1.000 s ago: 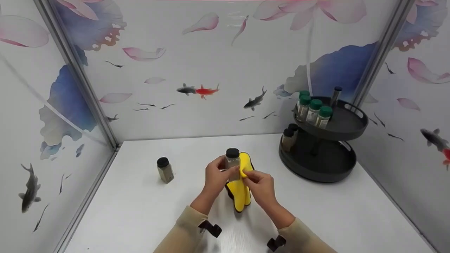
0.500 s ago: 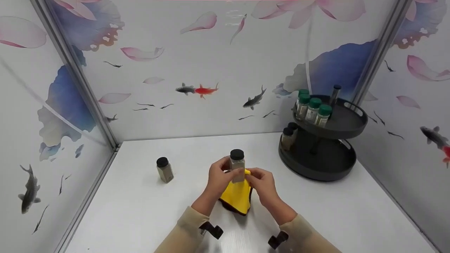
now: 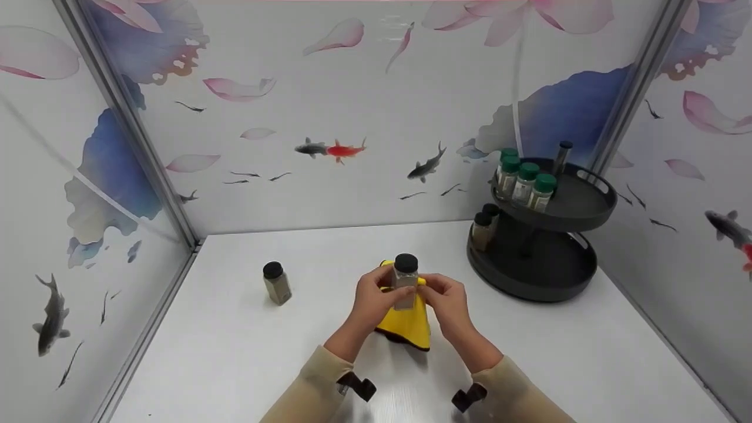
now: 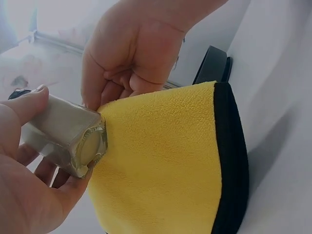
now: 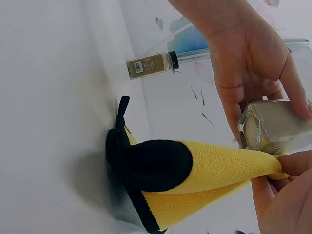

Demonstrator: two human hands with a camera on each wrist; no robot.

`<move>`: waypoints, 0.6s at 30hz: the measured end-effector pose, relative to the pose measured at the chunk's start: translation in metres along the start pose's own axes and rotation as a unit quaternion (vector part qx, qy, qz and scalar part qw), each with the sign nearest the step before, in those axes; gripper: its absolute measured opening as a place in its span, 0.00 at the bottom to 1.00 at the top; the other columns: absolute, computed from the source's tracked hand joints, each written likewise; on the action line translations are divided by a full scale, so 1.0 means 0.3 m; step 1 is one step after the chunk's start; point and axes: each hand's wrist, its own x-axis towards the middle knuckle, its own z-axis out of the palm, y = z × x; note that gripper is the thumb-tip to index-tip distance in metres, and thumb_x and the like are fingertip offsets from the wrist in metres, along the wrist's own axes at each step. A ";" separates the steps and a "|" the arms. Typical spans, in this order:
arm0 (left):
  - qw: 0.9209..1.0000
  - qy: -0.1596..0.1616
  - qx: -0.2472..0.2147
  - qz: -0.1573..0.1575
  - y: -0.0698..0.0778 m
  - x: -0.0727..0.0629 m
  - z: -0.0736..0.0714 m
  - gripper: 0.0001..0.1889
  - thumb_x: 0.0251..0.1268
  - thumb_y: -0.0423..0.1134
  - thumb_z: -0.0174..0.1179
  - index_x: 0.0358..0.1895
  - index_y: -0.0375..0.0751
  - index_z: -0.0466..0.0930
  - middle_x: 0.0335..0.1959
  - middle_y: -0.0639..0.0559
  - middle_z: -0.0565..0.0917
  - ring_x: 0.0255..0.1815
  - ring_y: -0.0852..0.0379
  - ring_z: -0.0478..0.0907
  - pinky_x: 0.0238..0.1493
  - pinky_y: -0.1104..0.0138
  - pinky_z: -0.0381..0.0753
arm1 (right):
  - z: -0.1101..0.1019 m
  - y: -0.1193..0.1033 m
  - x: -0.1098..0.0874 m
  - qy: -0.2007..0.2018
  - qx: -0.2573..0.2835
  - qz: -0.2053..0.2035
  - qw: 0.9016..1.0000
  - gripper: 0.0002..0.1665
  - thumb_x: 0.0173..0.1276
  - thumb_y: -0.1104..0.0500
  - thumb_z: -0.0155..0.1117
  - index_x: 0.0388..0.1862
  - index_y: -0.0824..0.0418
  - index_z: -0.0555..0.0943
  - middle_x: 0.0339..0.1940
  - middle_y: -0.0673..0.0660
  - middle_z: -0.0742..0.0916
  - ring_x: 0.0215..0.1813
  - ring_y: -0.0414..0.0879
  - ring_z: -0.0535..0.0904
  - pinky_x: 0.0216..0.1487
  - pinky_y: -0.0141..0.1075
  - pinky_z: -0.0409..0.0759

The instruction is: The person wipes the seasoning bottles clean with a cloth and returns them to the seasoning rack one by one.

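A clear square spice jar (image 3: 405, 283) with a black cap stands upright in my left hand (image 3: 373, 296), gripped between thumb and fingers above the table. The left wrist view shows its glass base and the pale powder inside the jar (image 4: 63, 129). My right hand (image 3: 451, 299) pinches the top of a yellow cloth (image 3: 406, 326) against the jar's side. Black trim edges this cloth (image 4: 161, 156), which hangs below both hands with its lower end close over the table. The right fingertips are partly hidden by the jar and cloth in the head view.
Another black-capped spice jar (image 3: 277, 286) stands on the white table (image 3: 223, 352) to the left. At the back right is a black two-tier rack (image 3: 531, 289), with several green-capped jars (image 3: 523, 188) above and dark-capped jars (image 3: 482, 235) below. Patterned panels (image 3: 352, 194) enclose the table.
Both hands and the jar have moved slightly right and a little lower. The cloth has shifted from a narrow fold beside the jar to a wider drape behind and beneath it.
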 end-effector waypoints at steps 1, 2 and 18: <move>1.000 -0.003 0.003 -0.001 -0.002 0.000 0.001 0.22 0.66 0.47 0.76 0.62 0.53 0.86 0.54 0.53 0.88 0.53 0.54 0.83 0.66 0.54 0.85 | -0.003 -0.003 0.001 0.001 0.005 -0.004 1.000 0.12 0.75 0.67 0.66 0.54 0.65 0.89 0.48 0.57 0.91 0.50 0.48 0.87 0.56 0.35 0.89; 1.000 -0.006 0.006 -0.002 -0.003 -0.001 0.002 0.22 0.65 0.47 0.76 0.61 0.54 0.86 0.53 0.54 0.89 0.53 0.54 0.84 0.66 0.54 0.85 | -0.007 -0.006 0.005 0.001 0.011 -0.008 1.000 0.12 0.76 0.66 0.66 0.54 0.65 0.89 0.48 0.57 0.91 0.50 0.48 0.87 0.56 0.35 0.89; 0.999 -0.016 0.016 -0.044 -0.039 0.003 0.026 0.25 0.64 0.49 0.77 0.64 0.55 0.86 0.51 0.57 0.90 0.51 0.57 0.84 0.62 0.58 0.86 | -0.033 -0.052 -0.009 0.034 -0.015 -0.073 0.997 0.13 0.74 0.70 0.66 0.54 0.66 0.89 0.50 0.62 0.92 0.48 0.48 0.88 0.53 0.28 0.87</move>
